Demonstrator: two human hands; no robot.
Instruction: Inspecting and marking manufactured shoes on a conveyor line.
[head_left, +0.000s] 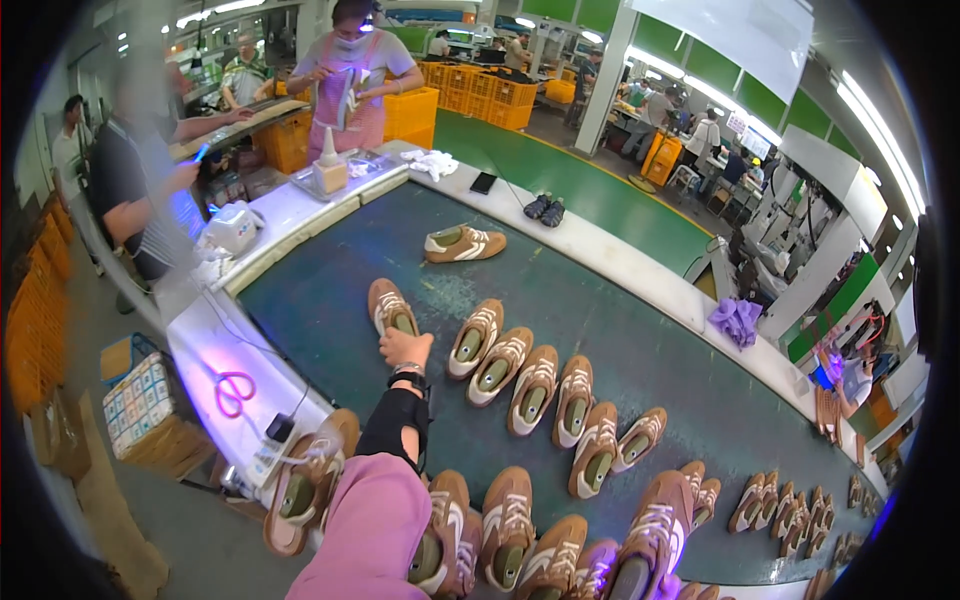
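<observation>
My left hand [407,347], at the end of a pink sleeve and black arm cover, is closed on the heel of a brown sneaker [388,303] with white laces. That shoe rests on the dark green belt, toe pointing away. To its right stand several matching sneakers [533,385] in a slanting row, with olive shapes inside them. Farther off, a single sneaker [466,244] lies side-on. My right hand does not show. A larger-looking brown sneaker [655,525] stands out at the lower right, close to the camera; what supports it is hidden.
Along the left ledge are pink-handled scissors [235,393], a power adapter [280,427] and a glue bottle [329,165]. A phone [483,183] and purple cloth [736,321] lie on the far ledge. A co-worker [355,85] holds a shoe across the belt's end.
</observation>
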